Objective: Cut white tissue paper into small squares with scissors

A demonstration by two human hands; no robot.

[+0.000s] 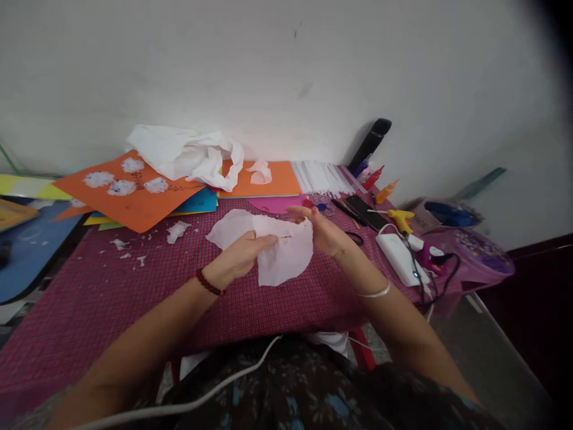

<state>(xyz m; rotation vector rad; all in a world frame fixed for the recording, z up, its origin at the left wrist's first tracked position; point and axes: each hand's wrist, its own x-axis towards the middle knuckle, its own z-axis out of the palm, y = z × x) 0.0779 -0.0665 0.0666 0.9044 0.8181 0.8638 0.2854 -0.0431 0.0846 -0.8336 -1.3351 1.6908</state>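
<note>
The sheet (284,263) is held over the cloth (111,280), pinched by the left hand (244,255); its right edge is met by the right hand (329,234), whose grip cannot be told

We hold thin pale paper (285,261) in our left grip (244,254), our right grip (326,231) at its edge, above a checked surface (179,322) bearing a flowered orange sheet (139,210).

Letters "NCE" (419,223), the rest unclear, on the open box (414,210) at right.
</note>
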